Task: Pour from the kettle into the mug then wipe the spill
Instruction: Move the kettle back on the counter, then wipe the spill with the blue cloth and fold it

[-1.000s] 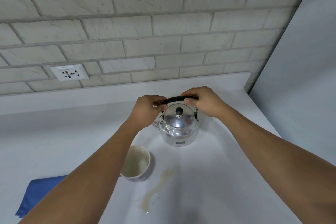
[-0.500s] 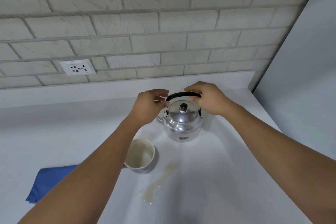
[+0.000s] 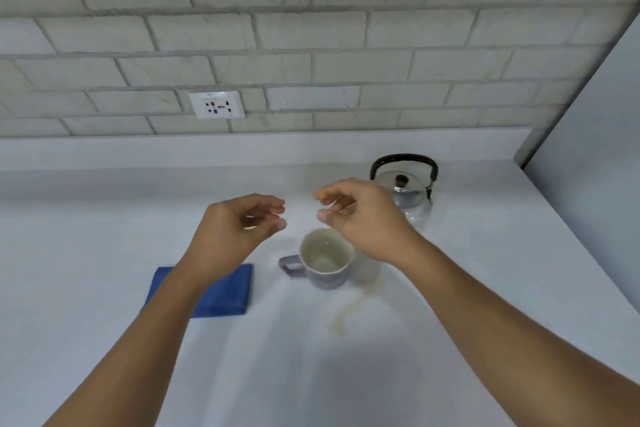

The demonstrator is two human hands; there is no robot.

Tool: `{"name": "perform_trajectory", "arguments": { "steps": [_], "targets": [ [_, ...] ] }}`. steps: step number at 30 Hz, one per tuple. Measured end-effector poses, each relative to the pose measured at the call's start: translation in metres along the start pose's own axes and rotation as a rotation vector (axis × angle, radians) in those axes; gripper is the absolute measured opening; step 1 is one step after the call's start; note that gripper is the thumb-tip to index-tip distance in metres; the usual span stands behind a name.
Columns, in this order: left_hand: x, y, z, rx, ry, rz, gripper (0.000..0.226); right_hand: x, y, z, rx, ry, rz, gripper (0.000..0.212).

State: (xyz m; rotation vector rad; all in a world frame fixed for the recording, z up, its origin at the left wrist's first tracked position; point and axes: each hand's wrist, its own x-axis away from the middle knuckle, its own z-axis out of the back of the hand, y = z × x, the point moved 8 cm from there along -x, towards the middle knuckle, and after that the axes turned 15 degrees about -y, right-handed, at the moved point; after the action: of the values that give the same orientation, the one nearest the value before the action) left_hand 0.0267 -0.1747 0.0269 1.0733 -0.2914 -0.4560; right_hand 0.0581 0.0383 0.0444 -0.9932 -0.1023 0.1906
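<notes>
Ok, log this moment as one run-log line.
phase: pour done, wipe pending | left hand: empty, above blue cloth | right hand: empty, over mug | kettle: upright on counter | spill: unwiped

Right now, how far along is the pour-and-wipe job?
Pouring looks done: the kettle stands upright on the counter and a spill trails from the mug. In hand: nothing; the left hand and right hand hover empty. Left: wiping with the blue cloth.
</notes>
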Motion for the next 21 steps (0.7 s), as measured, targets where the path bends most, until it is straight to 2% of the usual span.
{"name": "perform_trajectory", "arguments": {
  "steps": [6, 11, 14, 17, 21],
  "targets": [
    [0.055, -0.078, 0.053, -0.1, 0.046, 0.169, 0.018, -0.009, -0.018, -0.107, -0.066, -0.097, -0.059, 0.029],
    [0.078, -0.147, 0.075, -0.228, -0.036, 0.325, 0.028, -0.029, -0.009, -0.174, 0.112, -0.22, -0.167, 0.044],
    [0.083, -0.172, 0.078, -0.332, -0.12, 0.339, 0.036, -0.04, 0.009, -0.201, 0.207, -0.263, -0.258, 0.049],
    [0.083, -0.184, 0.083, -0.433, -0.132, 0.324, 0.041, -0.047, 0.025, -0.221, 0.289, -0.291, -0.303, 0.052],
    [0.082, -0.198, 0.087, -0.521, -0.142, 0.339, 0.043, -0.051, 0.036, -0.238, 0.47, -0.31, -0.302, 0.036]
  ]
}}
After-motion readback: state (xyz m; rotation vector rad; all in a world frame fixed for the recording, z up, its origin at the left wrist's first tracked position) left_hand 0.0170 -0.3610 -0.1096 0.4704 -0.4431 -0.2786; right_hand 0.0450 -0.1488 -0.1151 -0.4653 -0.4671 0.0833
